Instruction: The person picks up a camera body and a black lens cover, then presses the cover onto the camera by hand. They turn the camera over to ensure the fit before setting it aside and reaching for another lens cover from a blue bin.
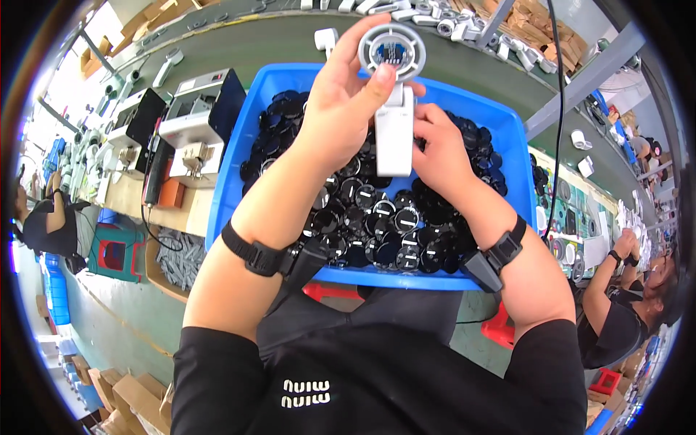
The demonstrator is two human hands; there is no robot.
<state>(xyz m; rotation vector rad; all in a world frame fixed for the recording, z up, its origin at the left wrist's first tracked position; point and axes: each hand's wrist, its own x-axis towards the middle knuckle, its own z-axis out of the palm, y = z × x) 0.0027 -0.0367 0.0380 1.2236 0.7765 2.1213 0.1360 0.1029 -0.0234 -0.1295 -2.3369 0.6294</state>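
My left hand grips a white handheld device by its round head, with the thumb on the front of the rim. A small blue circuit board shows inside that ringed head. The flat handle hangs down from it. My right hand is closed at the handle's right edge, fingers curled, its fingertips partly hidden behind the handle. Beneath both hands a blue plastic bin holds many glossy black round discs, some with pale marks.
Beyond the bin runs a green conveyor belt with white device parts on it. Left stand two bench machines and a box of grey parts. A black cable hangs at right. Co-workers sit at far left and right.
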